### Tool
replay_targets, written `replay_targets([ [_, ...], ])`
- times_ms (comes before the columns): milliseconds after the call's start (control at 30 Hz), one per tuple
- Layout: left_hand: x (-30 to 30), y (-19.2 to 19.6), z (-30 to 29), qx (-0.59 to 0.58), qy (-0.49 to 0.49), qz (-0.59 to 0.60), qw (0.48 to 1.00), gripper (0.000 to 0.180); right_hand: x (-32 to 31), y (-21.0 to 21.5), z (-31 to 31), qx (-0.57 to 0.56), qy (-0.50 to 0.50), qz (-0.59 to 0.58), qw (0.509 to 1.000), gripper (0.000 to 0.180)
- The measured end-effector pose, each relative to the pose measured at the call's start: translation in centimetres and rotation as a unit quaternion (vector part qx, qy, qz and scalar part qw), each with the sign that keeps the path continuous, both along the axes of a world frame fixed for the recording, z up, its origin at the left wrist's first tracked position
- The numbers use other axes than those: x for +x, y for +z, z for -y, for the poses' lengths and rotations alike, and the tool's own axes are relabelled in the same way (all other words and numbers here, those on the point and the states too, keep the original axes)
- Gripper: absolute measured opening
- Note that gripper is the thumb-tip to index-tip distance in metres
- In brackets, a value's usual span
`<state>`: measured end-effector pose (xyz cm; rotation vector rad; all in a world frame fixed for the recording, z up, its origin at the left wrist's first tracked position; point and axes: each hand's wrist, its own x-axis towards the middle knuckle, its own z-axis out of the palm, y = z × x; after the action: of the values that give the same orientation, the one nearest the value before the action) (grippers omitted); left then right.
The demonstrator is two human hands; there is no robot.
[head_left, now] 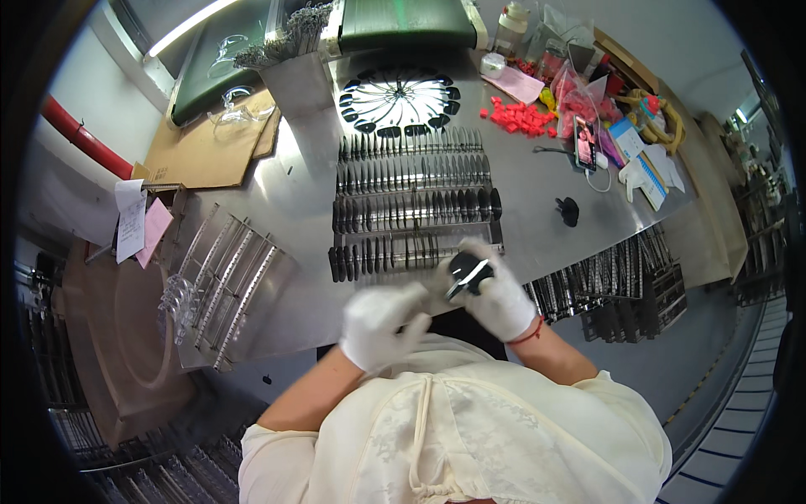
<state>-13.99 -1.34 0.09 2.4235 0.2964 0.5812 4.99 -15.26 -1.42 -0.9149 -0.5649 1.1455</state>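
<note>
My right hand (502,301), in a white glove, is closed on a glossy dark lens (467,270) just in front of the table's near edge. My left hand (384,323), gloved too, is held a little to the left of it, its fingers bent and smeared by motion; whether anything is in them cannot be made out. Just beyond both hands lies a metal rack (417,238) with several rows of dark lenses standing on edge. A small black piece (567,212) lies alone on the table to the right.
Glossy dark pieces with thin stems form a ring (400,99) beyond the rack. Red blocks (522,118), a phone (585,144) and plastic bags (579,91) crowd the far right. An empty rack (231,286) with transparent lenses (177,304) stands left, near cardboard (206,151). A conveyor (407,23) stands behind.
</note>
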Motion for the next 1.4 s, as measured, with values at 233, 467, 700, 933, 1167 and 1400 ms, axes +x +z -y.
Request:
replay_targets([
  [233, 0.2, -2.0, -6.7, 0.254, 0.087, -0.122, 0.955, 0.081, 4.2, -2.1, -3.0, -0.018, -0.071, 0.533, 0.843, 0.045],
  [467, 0.9, -2.6, -6.4, 0.211, 0.109, -0.096, 0.967, 0.080, 4.5, -2.7, -4.1, 0.073, -0.062, 0.660, 0.746, 0.043],
  [700, 0.4, -3.5, -7.0, 0.249, 0.091, -0.102, 0.959, 0.077, 7.1, -1.2, -1.6, 0.006, -0.037, 0.681, 0.731, 0.047],
  [933, 0.6, -3.6, -7.1, 0.244, 0.094, -0.102, 0.960, 0.077, 8.1, -1.2, -1.2, -0.026, 0.002, 0.685, 0.728, 0.045],
  [1167, 0.5, -3.3, -7.1, 0.247, 0.101, -0.123, 0.956, 0.076, 6.7, -1.3, -3.0, -0.016, 0.013, 0.670, 0.743, 0.040],
  [1400, 0.5, -3.6, -7.3, 0.246, 0.098, -0.093, 0.960, 0.076, 6.9, -0.4, -1.9, -0.059, 0.001, 0.586, 0.808, 0.040],
])
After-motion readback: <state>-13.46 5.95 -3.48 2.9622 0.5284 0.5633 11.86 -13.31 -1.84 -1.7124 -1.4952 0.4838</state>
